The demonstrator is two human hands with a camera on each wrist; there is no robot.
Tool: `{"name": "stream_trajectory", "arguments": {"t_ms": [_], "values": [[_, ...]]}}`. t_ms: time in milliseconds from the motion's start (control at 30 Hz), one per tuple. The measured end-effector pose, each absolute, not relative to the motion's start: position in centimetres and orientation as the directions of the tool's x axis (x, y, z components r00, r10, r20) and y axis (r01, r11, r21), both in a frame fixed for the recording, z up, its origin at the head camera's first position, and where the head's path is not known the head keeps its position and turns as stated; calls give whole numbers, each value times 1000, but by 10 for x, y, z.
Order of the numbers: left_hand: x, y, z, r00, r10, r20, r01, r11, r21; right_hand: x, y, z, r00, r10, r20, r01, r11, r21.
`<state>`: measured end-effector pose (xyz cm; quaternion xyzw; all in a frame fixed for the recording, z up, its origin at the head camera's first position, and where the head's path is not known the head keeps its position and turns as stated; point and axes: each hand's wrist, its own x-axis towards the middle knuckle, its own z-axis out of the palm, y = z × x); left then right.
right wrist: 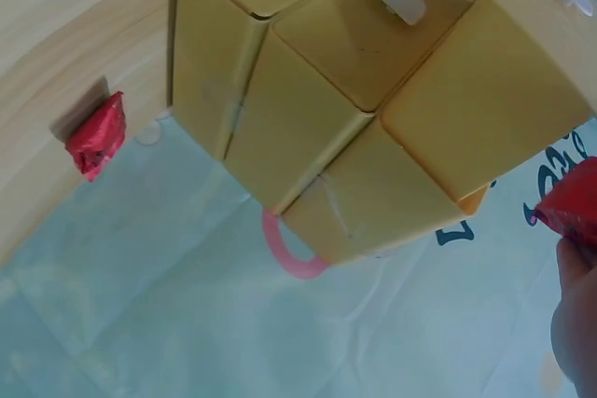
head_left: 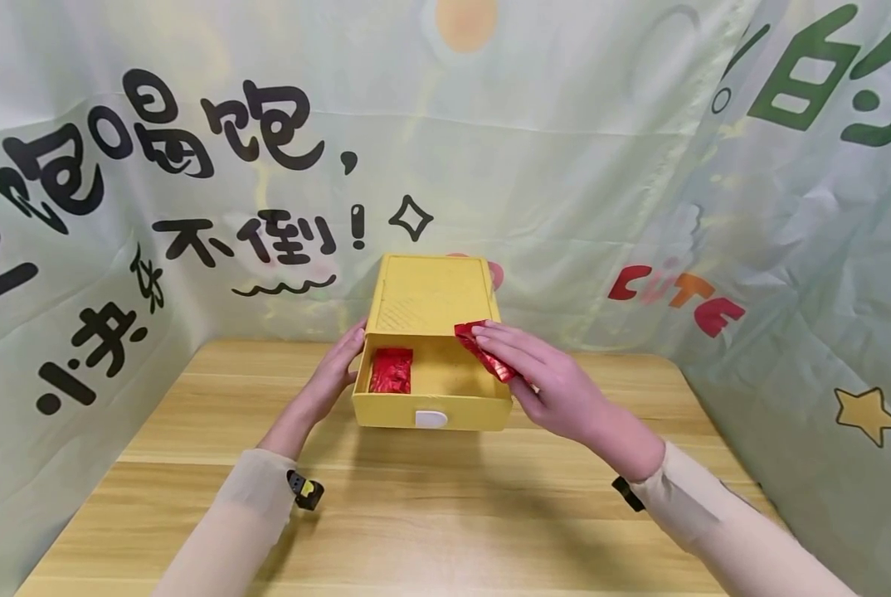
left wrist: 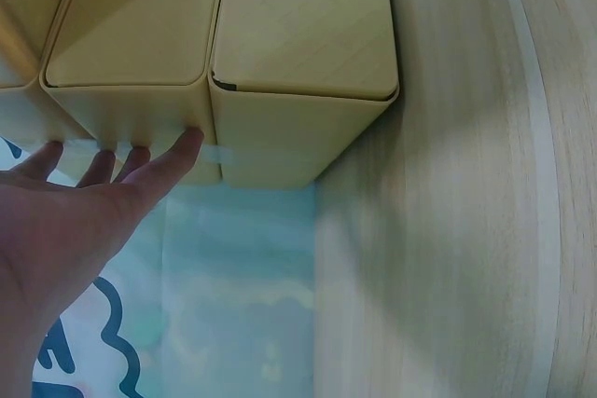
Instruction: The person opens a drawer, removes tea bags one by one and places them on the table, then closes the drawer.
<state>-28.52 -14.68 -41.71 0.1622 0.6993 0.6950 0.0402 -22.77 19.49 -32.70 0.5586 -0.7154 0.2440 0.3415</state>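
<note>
Sleeves (head_left: pixel 217 518) foremost; right hand (head_left: pixel 565 388) pinches packet (head_left: pixel 494 363), left hand (head_left: pixel 332 375) spread against drawers (head_left: pixel 434 290); "CUTE" backdrop (head_left: pixel 688 290).

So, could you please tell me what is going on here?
A person's right hand holds a shiny red packet at the right side of the open top drawer of a yellow boxy drawer unit. Their left hand touches the unit's side. Another shiny red packet lies in the drawer's left part, and a third red packet lies on the pale wooden tabletop beside the unit.
</note>
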Motion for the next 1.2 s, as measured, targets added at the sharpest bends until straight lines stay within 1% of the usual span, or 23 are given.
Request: {"name": "stream_trajectory", "arguments": {"t_ms": [200, 600, 967, 1200], "values": [[-285, -146, -417, -942, 286, 174, 175, -20, 984, -224, 201, -333, -143, -583, 800, -943, 325, 68], [-286, -147, -417, -941, 286, 180, 183, -14, 983, -228, 217, -355, -173, -507, 844, -920, 390, 46], [-286, -147, -418, -941, 285, 181, 180, -28, 983, -233, 233, -380, -242, -458, 855, -899, 438, -19], [-286, -147, -418, -940, 285, 187, 188, -23, 982, -237, 242, -393, -266, -438, 859, -883, 468, -35]]}}
